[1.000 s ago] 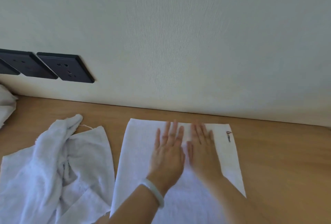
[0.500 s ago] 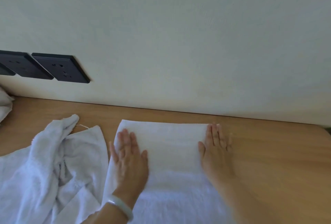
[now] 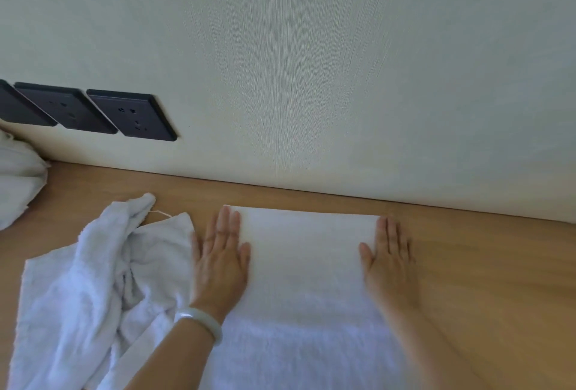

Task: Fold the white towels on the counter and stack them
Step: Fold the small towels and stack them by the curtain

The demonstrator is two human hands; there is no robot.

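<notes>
Pressing flat, fingers straight and together, my left hand (image 3: 222, 260) and right hand (image 3: 389, 260) bracket the towel (image 3: 304, 265) lying lengthwise toward the counter (image 3: 483, 265) back edge.

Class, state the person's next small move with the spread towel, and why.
Probably pinch one side edge and fold it across: the left hand and right hand lie flat at the sides of the towel, which looks smooth.
</notes>
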